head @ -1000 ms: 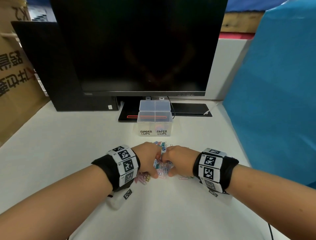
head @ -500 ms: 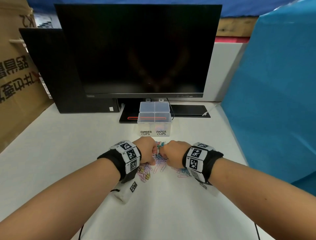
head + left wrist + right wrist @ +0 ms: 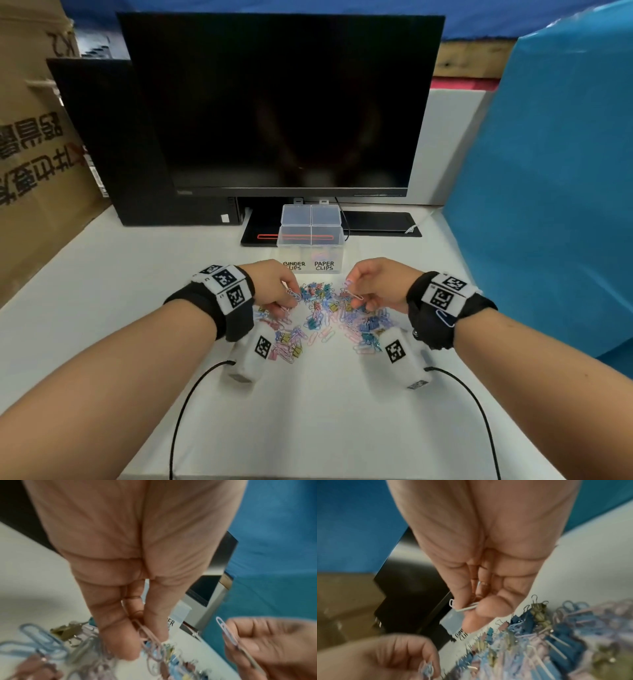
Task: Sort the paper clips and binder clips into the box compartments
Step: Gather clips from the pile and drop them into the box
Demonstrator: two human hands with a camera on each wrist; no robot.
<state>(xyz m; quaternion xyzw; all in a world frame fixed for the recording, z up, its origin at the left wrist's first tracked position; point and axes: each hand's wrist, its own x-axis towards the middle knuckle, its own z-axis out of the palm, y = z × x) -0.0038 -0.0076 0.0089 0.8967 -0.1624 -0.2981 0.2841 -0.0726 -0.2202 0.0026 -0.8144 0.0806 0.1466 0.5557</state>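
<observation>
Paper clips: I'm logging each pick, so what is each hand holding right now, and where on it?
Left hand pinches paper clips between thumb and fingers; right hand likewise pinches paper clips partway along their length.

White tabletop (image 3: 102,308) carries a loose heap of pastel paper clips and binder clips (image 3: 325,318), a clear plastic compartment box (image 3: 310,240) behind it, a black monitor base (image 3: 376,222) and a black desktop PC case (image 3: 113,154).
</observation>
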